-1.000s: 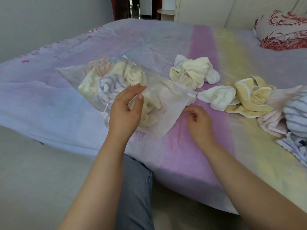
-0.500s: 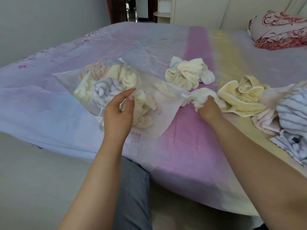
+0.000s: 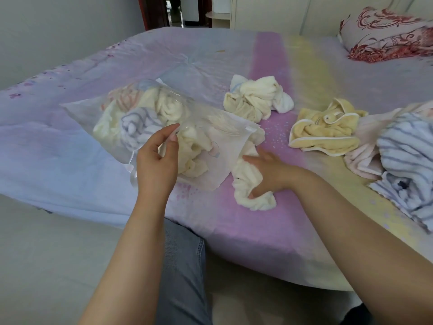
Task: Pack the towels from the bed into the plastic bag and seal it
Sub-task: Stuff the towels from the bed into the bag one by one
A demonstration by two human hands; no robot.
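A clear plastic bag (image 3: 218, 170) lies on the bed with several crumpled towels inside, cream, striped and peach. My left hand (image 3: 155, 165) pinches the bag's near edge between thumb and fingers. My right hand (image 3: 267, 174) grips a white towel (image 3: 246, 184) lying just at the bag's open right end. More towels lie loose on the bed: a cream and white bundle (image 3: 255, 99), a yellow one (image 3: 325, 127), a pink one (image 3: 365, 158) and a blue-striped one (image 3: 407, 160).
The bed (image 3: 234, 231) has a purple, pink and yellow sheet; its near edge runs across below my hands. A red-patterned pillow (image 3: 386, 34) lies at the far right. My knee in grey jeans (image 3: 182, 266) is under the bed's edge.
My right hand took the white towel beside the yellow one and dragged it left and toward me, to the bag's opening. My left hand kept hold of the bag's edge.
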